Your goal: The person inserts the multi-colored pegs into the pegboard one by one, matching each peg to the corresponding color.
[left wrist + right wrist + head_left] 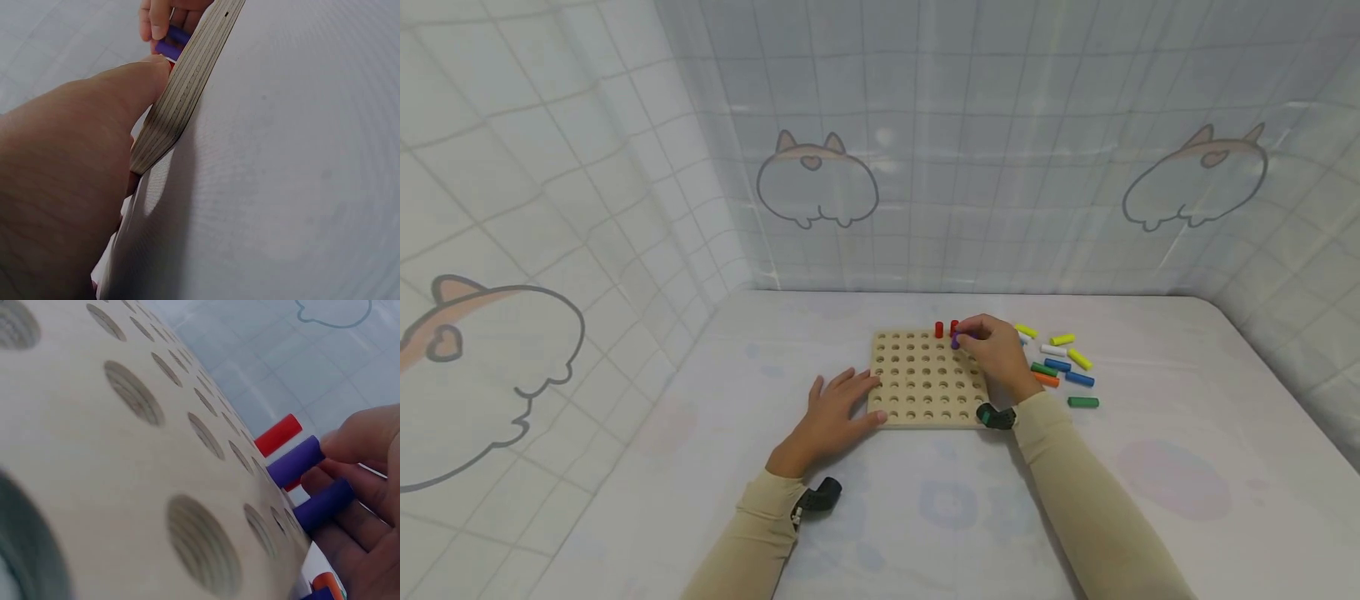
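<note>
A square wooden pegboard [925, 392] with several rows of holes lies on the white table. Two red pegs [938, 330] stand in its far row. My right hand [973, 337] pinches a purple peg [956, 340] at the far row, beside the red pegs. In the right wrist view the purple peg [294, 462] tilts at the board [125, 456] near a red peg [278, 434], and a second purple peg [325, 503] lies in the same fingers [362, 437]. My left hand [850, 387] rests flat on the board's left edge [187, 81].
Loose coloured pegs [1060, 367] in yellow, white, blue, green and orange lie scattered right of the board. A tiled curtain with cartoon prints [816, 179] walls the table at the back and on both sides. The table surface [1150, 467] stretches wide in front.
</note>
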